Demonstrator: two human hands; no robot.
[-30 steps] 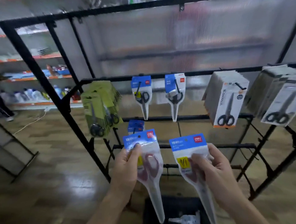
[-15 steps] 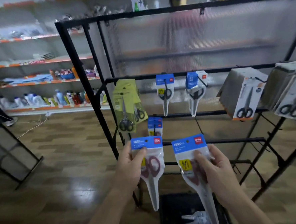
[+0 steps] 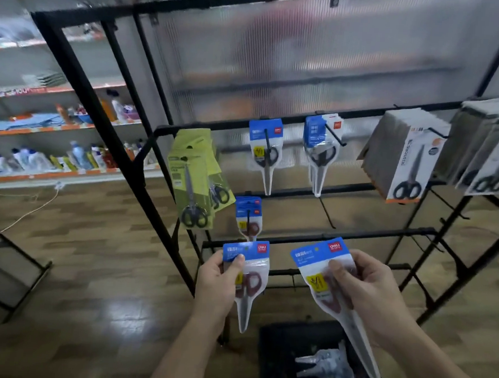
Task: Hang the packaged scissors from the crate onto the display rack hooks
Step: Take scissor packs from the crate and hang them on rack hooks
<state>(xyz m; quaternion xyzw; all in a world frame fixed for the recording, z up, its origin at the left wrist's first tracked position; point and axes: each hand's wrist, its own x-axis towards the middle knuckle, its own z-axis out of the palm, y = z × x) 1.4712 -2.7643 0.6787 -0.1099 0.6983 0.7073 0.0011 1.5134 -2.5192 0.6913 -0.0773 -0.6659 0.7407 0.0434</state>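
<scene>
My left hand (image 3: 217, 283) grips a blue-topped pack of red-handled scissors (image 3: 248, 279) by its left edge, just below a hook (image 3: 248, 218) that carries matching packs (image 3: 248, 215). A second such pack (image 3: 325, 269) is pinched in my right hand (image 3: 365, 286), tilted with its tip toward the black crate (image 3: 276, 354) on the floor. More packs (image 3: 322, 365) lie in the crate. The black display rack (image 3: 312, 239) stands right in front of both hands.
The upper bar holds two blue packs (image 3: 264, 149) (image 3: 320, 152), a yellow-green stack (image 3: 196, 179) at left and grey boxed scissors (image 3: 404, 166) (image 3: 489, 162) at right. Store shelves (image 3: 55, 147) with bottles line the far left wall. A low black frame (image 3: 9, 270) stands on the wooden floor.
The view swung left and closer to the rack. My left hand carried its pack up under the lower hook's packs; the right-hand pack stayed tilted over the crate.
</scene>
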